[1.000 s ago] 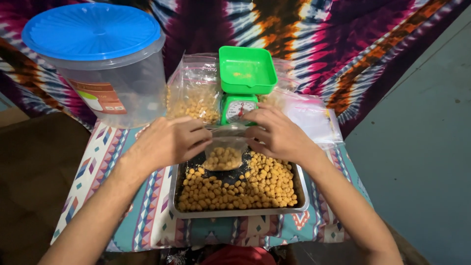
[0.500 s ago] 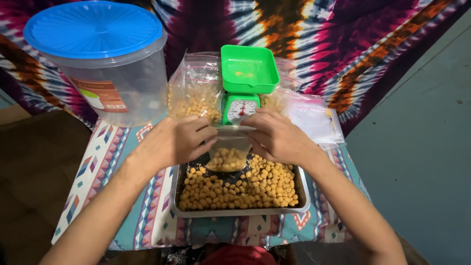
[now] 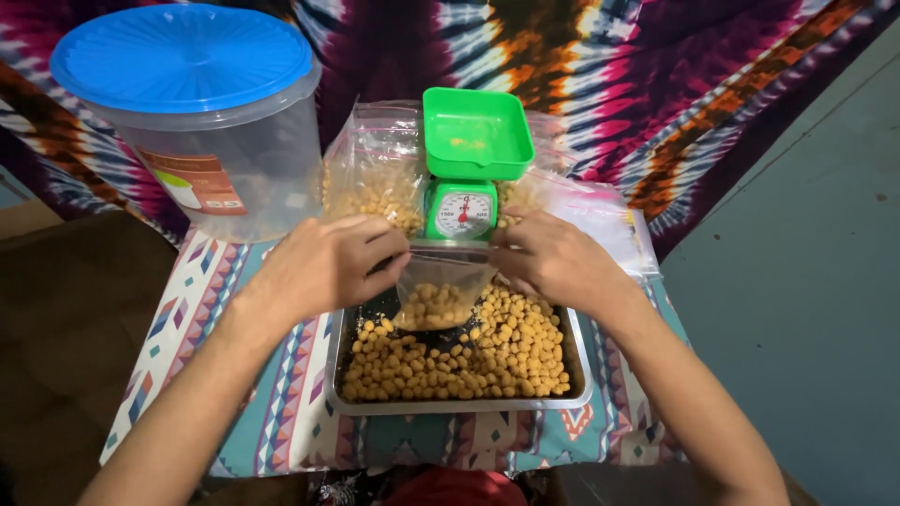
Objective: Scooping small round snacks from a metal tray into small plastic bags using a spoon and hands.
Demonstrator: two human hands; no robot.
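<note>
My left hand (image 3: 328, 264) and my right hand (image 3: 555, 260) both pinch the top edge of a small clear plastic bag (image 3: 439, 289), one at each end. The bag hangs upright, its lower part filled with round tan pellets. It hovers just over a metal tray (image 3: 574, 375) holding a heap of the same pellets (image 3: 469, 361). Directly behind the bag stands a small green kitchen scale (image 3: 466, 178) with a square green pan on top.
A large clear tub with a blue lid (image 3: 192, 112) stands at the back left. A clear bag of pellets (image 3: 375, 178) leans beside the scale, and more clear bags (image 3: 595, 211) lie at the back right. A patterned cloth (image 3: 197, 309) covers the small table; grey floor lies right.
Both hands stay at the bag's top edge above the tray; the bag has shifted only slightly.
</note>
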